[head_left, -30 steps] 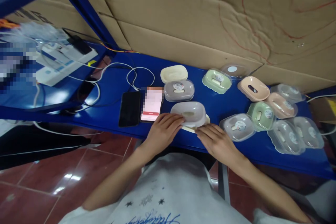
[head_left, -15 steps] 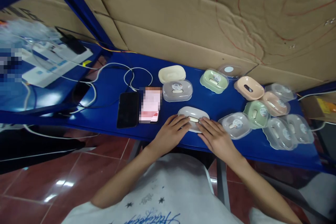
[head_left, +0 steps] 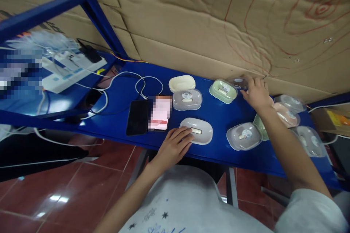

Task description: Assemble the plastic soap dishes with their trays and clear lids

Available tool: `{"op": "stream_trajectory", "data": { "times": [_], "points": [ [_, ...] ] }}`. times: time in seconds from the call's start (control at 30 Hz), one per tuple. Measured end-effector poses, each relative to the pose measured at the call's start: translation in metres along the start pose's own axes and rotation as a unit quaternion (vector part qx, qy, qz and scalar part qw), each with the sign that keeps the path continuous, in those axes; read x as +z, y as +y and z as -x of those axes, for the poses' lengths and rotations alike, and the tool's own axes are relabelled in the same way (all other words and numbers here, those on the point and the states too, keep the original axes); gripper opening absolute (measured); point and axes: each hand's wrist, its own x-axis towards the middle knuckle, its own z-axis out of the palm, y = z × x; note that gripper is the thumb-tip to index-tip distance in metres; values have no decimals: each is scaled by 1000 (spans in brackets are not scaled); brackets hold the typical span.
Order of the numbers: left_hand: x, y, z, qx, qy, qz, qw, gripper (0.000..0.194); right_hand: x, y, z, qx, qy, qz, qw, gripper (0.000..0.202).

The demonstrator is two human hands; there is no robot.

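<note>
A white oval soap dish [head_left: 205,134] lies near the table's front edge, with a pale bar [head_left: 195,130] in the slot at its middle. The outstretched fingers of my left hand [head_left: 175,145] rest on its left side. At the back of the table, my right hand [head_left: 257,94] is stretched out by a clear lid [head_left: 235,81] with a white round sticker. Thumb and fingers are apart there; whether they touch the lid I cannot tell. Below my right hand the peach soap dish is mostly hidden. A green lidded soap dish [head_left: 222,91] stands left of that hand.
Several lidded soap dishes stand on the right, among them a grey one [head_left: 244,137]. Left of centre are another grey one [head_left: 187,100], a cream dish [head_left: 182,83] and two phones [head_left: 137,118]. Cables and a power strip [head_left: 73,74] lie left. Cardboard [head_left: 191,36] walls the back.
My right hand has left the white soap dish and reached to the back right, near the clear lid. My left hand stays on the dish. The view has shifted slightly.
</note>
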Motion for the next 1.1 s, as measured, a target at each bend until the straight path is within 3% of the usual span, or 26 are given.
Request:
{"op": "stream_trajectory", "data": {
  "times": [0.1, 0.23, 0.3, 0.4, 0.5, 0.63, 0.8, 1.1],
  "points": [
    [-1, 1, 0, -6, -1, 3, 1000, 25, 0, -2, -3, 11, 12, 3, 1000, 37],
    [-1, 1, 0, -18, 22, 13, 1000, 32, -17, -16, 13, 37, 60, -10, 997, 34],
    [-1, 1, -1, -32, 30, 26, 999, 44, -34, -35, 35, -3, 110, -17, 994, 33],
    [0, 0, -3, -78, 29, 63, 995, 68, -64, -79, 80, -150, 185, -52, 970, 20],
    [1, -2, -4, -125, 19, 102, 987, 86, -83, -127, 119, -258, 180, -115, 942, 23],
    [3, -6, -4, -156, 5, 137, 978, 96, -76, -163, 141, -286, 145, -215, 922, 27],
    [4, -9, -3, -168, -10, 160, 973, 101, -63, -172, 146, -289, 55, -315, 903, 59],
    [4, -12, -2, -156, -18, 143, 977, 89, -51, -177, 160, -313, -40, -310, 897, 68]
  ]
}}
